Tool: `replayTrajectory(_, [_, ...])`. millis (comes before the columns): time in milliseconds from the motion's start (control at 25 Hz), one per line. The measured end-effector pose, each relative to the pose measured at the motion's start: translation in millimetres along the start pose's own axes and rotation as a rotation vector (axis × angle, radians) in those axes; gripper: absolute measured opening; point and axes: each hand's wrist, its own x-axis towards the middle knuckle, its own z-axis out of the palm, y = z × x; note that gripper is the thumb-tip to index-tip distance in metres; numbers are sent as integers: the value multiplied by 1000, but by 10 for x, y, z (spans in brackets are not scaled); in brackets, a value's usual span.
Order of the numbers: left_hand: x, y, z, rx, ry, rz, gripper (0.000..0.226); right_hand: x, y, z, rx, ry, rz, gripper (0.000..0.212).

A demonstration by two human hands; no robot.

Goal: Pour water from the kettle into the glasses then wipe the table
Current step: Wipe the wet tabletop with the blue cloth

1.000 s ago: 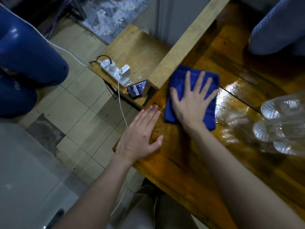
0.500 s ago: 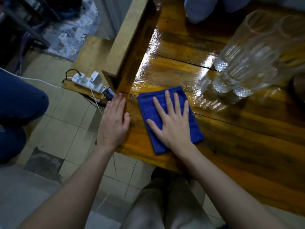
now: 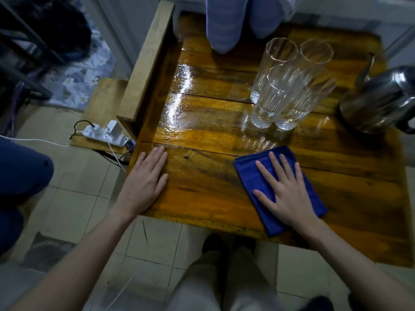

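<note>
My right hand (image 3: 286, 191) lies flat, fingers spread, pressing a folded blue cloth (image 3: 251, 173) onto the near right part of the wooden table (image 3: 202, 187). My left hand (image 3: 146, 182) rests flat and empty on the table's near left corner. Several tall clear glasses (image 3: 280, 86) stand grouped beyond the cloth, with a little water showing in their bases. A steel kettle (image 3: 379, 97) sits at the right edge, spout pointing away. The table's far left boards shine wet.
A wooden beam (image 3: 146, 63) runs along the table's left edge. A white power strip (image 3: 103, 134) with cable lies on a low bench to the left. Another person's blue-clad legs (image 3: 224, 23) sit at the far side. Tiled floor below.
My right hand has slid the blue cloth rightward along the near part of the table. My view has swung right, bringing the kettle and all glasses into sight. My left hand stays at the corner.
</note>
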Motion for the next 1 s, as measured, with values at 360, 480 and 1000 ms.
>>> replayTrajectory(360, [37, -169, -39, -94, -66, 32, 84, 275, 266, -150, -134, -157, -442, 84])
replayTrajectory(480, [55, -189, -42, -101, -81, 12, 87, 497, 208, -208, -214, -205, -714, 84])
replayTrajectory(1000, [69, -194, -4, -215, 28, -156, 55, 1427, -1800, -4, -15, -11, -214, 77])
